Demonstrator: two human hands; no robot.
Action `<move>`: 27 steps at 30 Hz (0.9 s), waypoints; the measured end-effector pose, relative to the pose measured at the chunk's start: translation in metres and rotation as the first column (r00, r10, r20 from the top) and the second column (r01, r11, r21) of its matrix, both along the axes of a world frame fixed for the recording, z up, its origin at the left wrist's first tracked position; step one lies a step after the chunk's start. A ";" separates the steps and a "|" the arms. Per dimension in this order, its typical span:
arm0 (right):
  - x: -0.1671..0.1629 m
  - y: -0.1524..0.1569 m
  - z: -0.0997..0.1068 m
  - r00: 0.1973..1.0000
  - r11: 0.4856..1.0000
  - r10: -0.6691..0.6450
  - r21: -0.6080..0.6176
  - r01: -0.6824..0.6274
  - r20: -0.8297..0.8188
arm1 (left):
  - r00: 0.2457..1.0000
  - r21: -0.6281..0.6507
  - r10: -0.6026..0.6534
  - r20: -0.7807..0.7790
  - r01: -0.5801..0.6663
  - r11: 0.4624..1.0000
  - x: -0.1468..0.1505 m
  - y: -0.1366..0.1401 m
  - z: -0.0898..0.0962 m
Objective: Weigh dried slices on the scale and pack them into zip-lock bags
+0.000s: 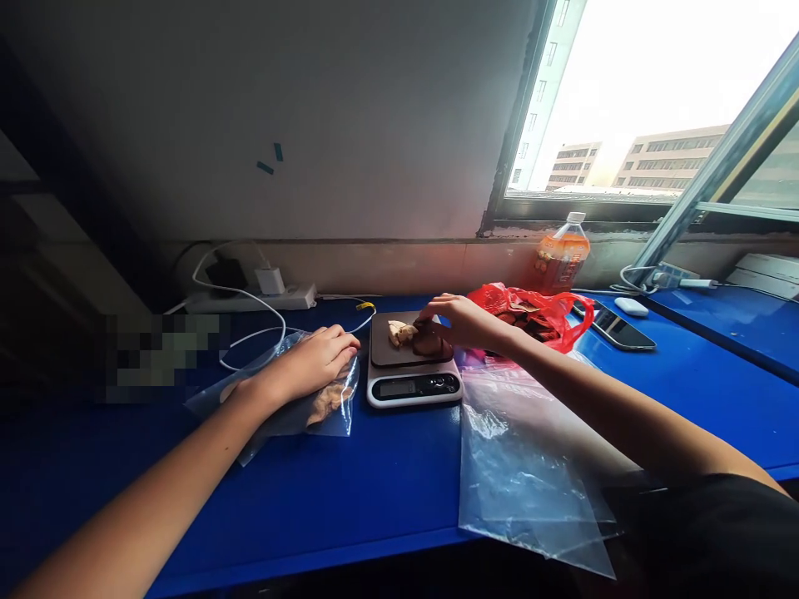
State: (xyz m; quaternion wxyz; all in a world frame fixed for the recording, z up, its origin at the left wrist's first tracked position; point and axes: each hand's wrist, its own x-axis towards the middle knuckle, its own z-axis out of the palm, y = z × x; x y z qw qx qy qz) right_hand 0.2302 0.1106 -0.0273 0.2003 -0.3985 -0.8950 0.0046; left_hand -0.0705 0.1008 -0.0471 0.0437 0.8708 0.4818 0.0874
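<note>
A kitchen scale [414, 388] with a white body and dark plate stands on the blue table. On its plate lie a pale dried slice [401, 333] and a darker brown slice [430, 344]. My right hand [459, 320] is over the plate's right side, fingers pinched together at a dark dried slice, partly hidden by the hand. To the left of the scale, my left hand [321, 358] lies on a clear plastic bag [340, 420], its fingers stretched over it. Brown dried slices [330, 402] show inside that bag.
Right of the scale sit a red plastic bag [571, 320] with dark slices and several clear bags [518, 466] overhanging the front edge. Behind are a drink bottle [565, 254], a phone [617, 327] and a white case [632, 307]. A power strip [293, 298] with cables lies back left.
</note>
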 end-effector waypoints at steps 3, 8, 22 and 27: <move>0.015 -0.015 0.007 0.999 0.999 0.042 -0.019 -0.042 -0.022 | 1.000 -0.001 0.009 -0.001 -0.009 1.000 0.000 -0.001 -0.001; 0.048 -0.053 0.022 0.986 0.997 -0.066 0.016 0.069 -0.151 | 1.000 -0.007 0.019 0.000 -0.019 1.000 0.000 -0.001 -0.001; 0.043 -0.085 -0.006 0.914 0.981 -0.152 -0.056 0.186 0.376 | 0.998 -0.027 0.029 -0.052 -0.030 0.999 0.003 0.000 0.005; 0.039 -0.087 -0.006 0.904 0.982 -0.157 -0.034 0.186 0.398 | 0.998 -0.029 0.024 -0.054 -0.025 0.999 0.003 0.000 0.004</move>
